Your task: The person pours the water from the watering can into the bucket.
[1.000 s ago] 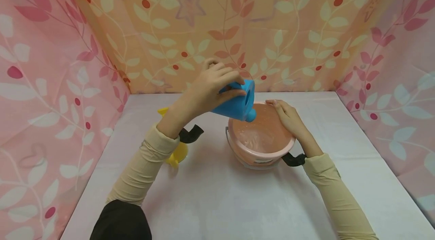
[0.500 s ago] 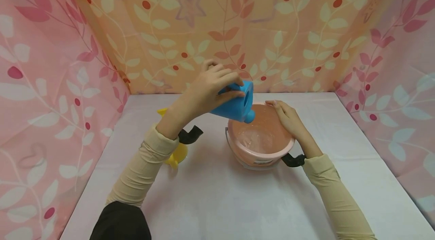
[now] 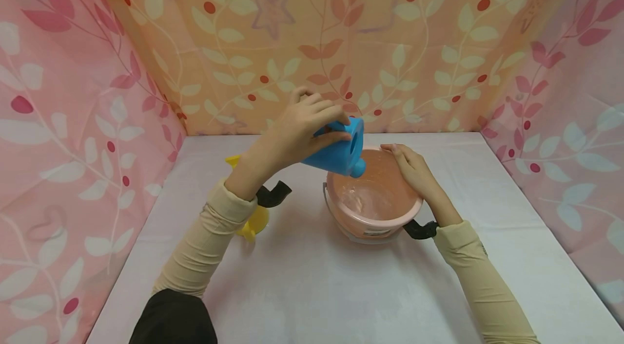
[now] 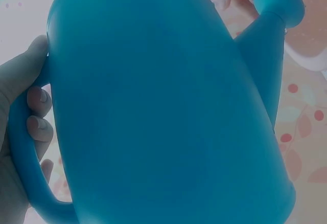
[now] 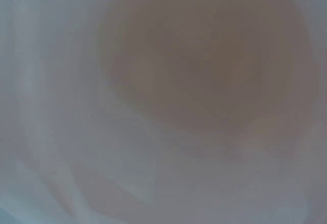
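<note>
In the head view, my left hand grips a blue toy watering can, which is tipped to the right. Its round spout head hangs over the pink bucket, which stands on the table. Up close in the left wrist view, my fingers curl round the can's handle. Clear water with ripples and glints shows inside the bucket. My right hand holds the bucket's right rim, thumb toward the inside. The right wrist view is too blurred to make out the hand.
A yellow plastic thing stands on the table at left, partly hidden behind my left forearm. The bucket's wire handle hangs down its side. White cloth covers the table, and leaf-patterned curtains enclose its back and sides.
The watering can has dipped very slightly over the bucket, and the glints on the water have shifted. Both hands keep their hold.
</note>
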`<state>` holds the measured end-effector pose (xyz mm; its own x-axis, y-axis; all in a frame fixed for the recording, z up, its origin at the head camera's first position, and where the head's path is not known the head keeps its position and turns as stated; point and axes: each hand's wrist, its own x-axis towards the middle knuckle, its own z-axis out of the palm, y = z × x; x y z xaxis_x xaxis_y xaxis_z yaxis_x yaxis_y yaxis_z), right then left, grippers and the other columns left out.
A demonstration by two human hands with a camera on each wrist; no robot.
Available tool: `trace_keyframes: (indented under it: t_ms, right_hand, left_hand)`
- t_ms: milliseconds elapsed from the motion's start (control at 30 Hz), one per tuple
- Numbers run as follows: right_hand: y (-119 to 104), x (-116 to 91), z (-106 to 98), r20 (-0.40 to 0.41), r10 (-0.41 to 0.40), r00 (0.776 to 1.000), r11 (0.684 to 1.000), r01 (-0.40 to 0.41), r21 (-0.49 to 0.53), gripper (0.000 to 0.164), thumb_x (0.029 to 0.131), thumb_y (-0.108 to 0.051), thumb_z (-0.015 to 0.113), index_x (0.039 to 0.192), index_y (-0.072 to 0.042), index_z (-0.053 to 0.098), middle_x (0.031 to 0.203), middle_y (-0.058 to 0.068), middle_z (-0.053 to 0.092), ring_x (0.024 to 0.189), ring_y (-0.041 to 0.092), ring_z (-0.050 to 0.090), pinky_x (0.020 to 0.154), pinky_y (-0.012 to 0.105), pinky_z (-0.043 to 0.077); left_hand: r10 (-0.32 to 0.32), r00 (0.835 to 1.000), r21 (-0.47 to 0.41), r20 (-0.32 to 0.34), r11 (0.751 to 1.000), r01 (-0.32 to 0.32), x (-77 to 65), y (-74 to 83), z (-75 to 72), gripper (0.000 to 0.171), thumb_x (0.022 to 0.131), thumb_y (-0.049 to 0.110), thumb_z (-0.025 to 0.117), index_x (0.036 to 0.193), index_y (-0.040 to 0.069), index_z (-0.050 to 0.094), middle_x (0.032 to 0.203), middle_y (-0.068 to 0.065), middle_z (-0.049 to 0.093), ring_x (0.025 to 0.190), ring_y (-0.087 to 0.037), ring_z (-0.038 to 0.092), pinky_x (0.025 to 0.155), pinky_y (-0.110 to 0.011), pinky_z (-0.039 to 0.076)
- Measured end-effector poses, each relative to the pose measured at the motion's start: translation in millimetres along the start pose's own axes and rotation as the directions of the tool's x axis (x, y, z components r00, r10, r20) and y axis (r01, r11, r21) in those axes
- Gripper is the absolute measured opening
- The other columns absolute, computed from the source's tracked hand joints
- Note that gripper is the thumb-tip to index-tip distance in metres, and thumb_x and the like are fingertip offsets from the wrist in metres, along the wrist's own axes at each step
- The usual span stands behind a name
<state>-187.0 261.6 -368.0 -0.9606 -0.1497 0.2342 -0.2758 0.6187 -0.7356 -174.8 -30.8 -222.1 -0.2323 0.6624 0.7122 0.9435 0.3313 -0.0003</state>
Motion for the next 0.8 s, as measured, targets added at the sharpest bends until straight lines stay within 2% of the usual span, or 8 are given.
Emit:
trace_keyframes:
  t_ms: [500,800]
  right_hand:
    - [0.3,0.4,0.3,-0.012,0.003,1.0,1.0,-0.003,-0.011,0.048,0.101,-0.04,0.03,0.129,-0.009,0.054,0.132,0.014,0.052,0.128,0.033,0.04,0.104,0.052,0.03]
    - [0.7,0.0,-0.1,-0.015,0.003,1.0,1.0,-0.003,-0.013,0.047,0.101,-0.04,0.03,0.129,-0.01,0.054,0.134,0.013,0.051,0.129,0.032,0.04,0.105,0.051,0.029]
  left_hand:
    - [-0.015,1.0,-0.031,-0.004,0.999,0.015,-3.1,-0.2,0.9,0.024,0.079,0.031,0.072,0.09,0.013,0.06,0.087,0.003,0.065,0.084,-0.013,0.053,0.094,-0.044,0.029]
    - [-0.053,0.999,-0.026,0.009,0.998,0.054,-10.9,-4.0,0.1,0.024,0.079,0.031,0.071,0.092,0.013,0.061,0.092,0.002,0.066,0.092,-0.014,0.055,0.093,-0.044,0.028]
